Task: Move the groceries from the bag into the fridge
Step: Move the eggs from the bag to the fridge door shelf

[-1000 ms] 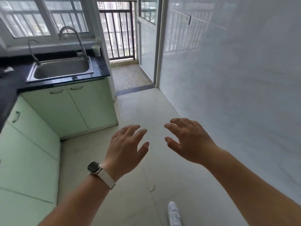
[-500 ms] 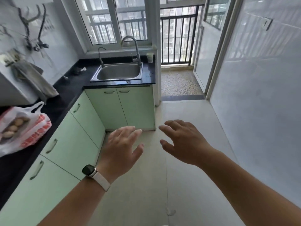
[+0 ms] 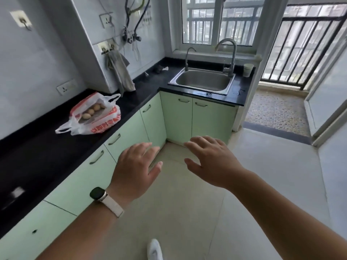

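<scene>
Grocery bag, white plastic with red print, lies at nine o'clock on the black countertop, its mouth open toward the wall and its handles loose. Tan, egg-like items show inside it in a clear tray. No fridge is in view.

That countertop runs in an L from seven o'clock along the left wall and turns at the corner toward one o'clock. Pale green cabinets with slim handles stand under it, all doors closed. The light tiled floor fills the lower right. A white-framed window sits at twelve to one o'clock, and a black balcony railing at two o'clock.

A steel sink is set into the short arm of the counter at one o'clock, with a tall curved faucet on its right rim and a smaller tap on its left. A grey towel hangs from a wall hook at eleven o'clock.

Both bare forearms reach forward over the floor. The left hand, at seven o'clock, is palm down with fingers spread and holds nothing; it is well apart from the bag. The right hand, at five o'clock, is likewise spread, palm down and empty.

A white cup stands at the counter's right end, just beside the sink. A dark-faced watch on a pale strap circles the left wrist. A white shoe tip shows at six o'clock.
</scene>
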